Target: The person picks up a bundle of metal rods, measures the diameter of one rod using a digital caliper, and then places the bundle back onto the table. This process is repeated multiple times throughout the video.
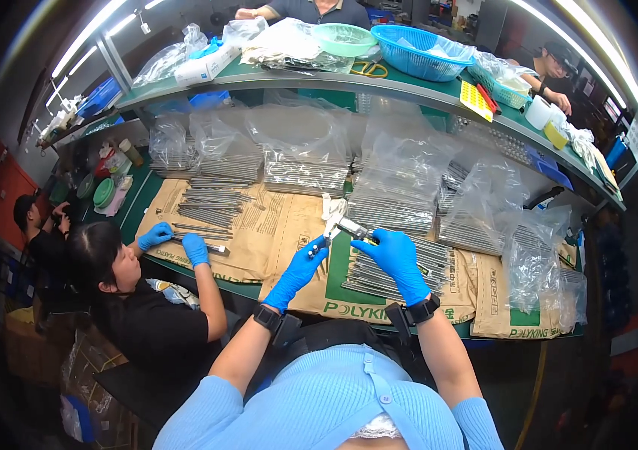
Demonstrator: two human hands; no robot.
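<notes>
Head view: caliper (353, 228) lies in right fingers (371, 246), near left hand (296, 270).

A long workbench (141, 196) with a green top stretched across the middle of an indoor workroom. Above its far side ran a raised shelf (274, 80), also green-topped, with a grey front edge; a metal post (114, 58) rose near the shelf's left end. Bright fluorescent tubes (88, 36) slanted overhead at upper left, and more shone at upper right. At far left, a red-orange panel (2, 187) stood beside a grey wall (30, 146). The floor (488, 375) was dark, marked at lower right by a yellow line (533, 394).
</notes>
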